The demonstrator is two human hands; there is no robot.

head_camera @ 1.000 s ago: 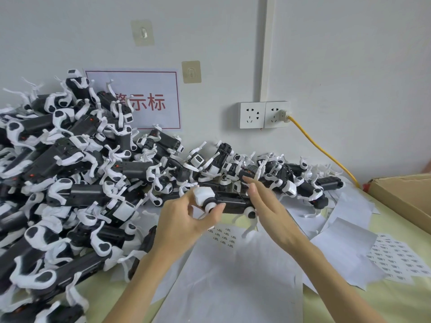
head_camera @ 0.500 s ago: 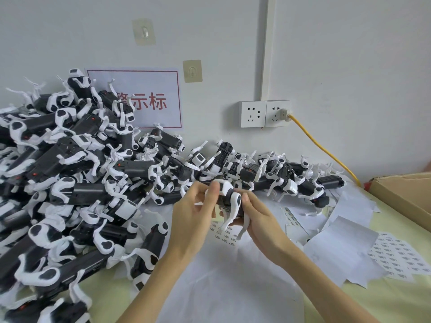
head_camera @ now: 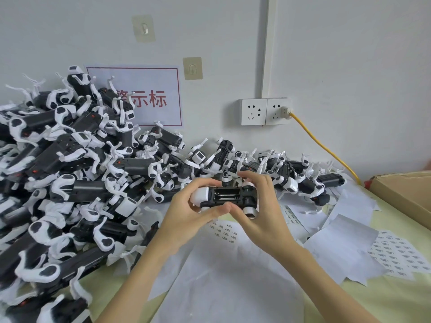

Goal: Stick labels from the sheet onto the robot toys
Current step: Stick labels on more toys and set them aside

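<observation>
**A:** Holding one robot toy (head_camera: pixel 229 196) up above the counter (head_camera: pixel 396 297), belly side facing up toward the camera. Black underside with a long rectangular recess in the middle, white shells at both ends, a grey-rimmed wheel-like joint at the lower right corner.

**B:** Gripped how?

**A:** Left hand (head_camera: pixel 186 212) curled round the toy's left end, thumb lying along the near edge, fingers wrapped over the far side. Right hand (head_camera: pixel 261 213) curled round the right end the same way, thumb meeting the left thumb just under the toy's middle. Both clamped on it, neither loose.

**B:** And the label sheet?

**A:** Lying flat on the counter right below the hands (head_camera: pixel 224 231), small dark-printed labels in rows on white backing. Can't read the print, too small. Another sheet of labels (head_camera: pixel 396 255) off to the right, near a cardboard box (head_camera: pixel 403 194) at the edge. Plain white backing papers (head_camera: pixel 233 287) spread underneath and around, overlapping.

**B:** Rest of the toys?

**A:** Huge pile of black and white robot toys (head_camera: pixel 70 183) heaped on the left, stacked up against the wall, thinning into a lower row (head_camera: pixel 291 173) behind the hands. Legs sticking out every which way.

**B:** Anything on the wall?

**A:** Paper sign with red characters (head_camera: pixel 149 99), partly hidden by the pile. Double wall socket (head_camera: pixel 265 111) with a yellow cable (head_camera: pixel 326 148) plugged into the right half, running down toward the box. Two adhesive hooks (head_camera: pixel 192 68) higher up.
</observation>
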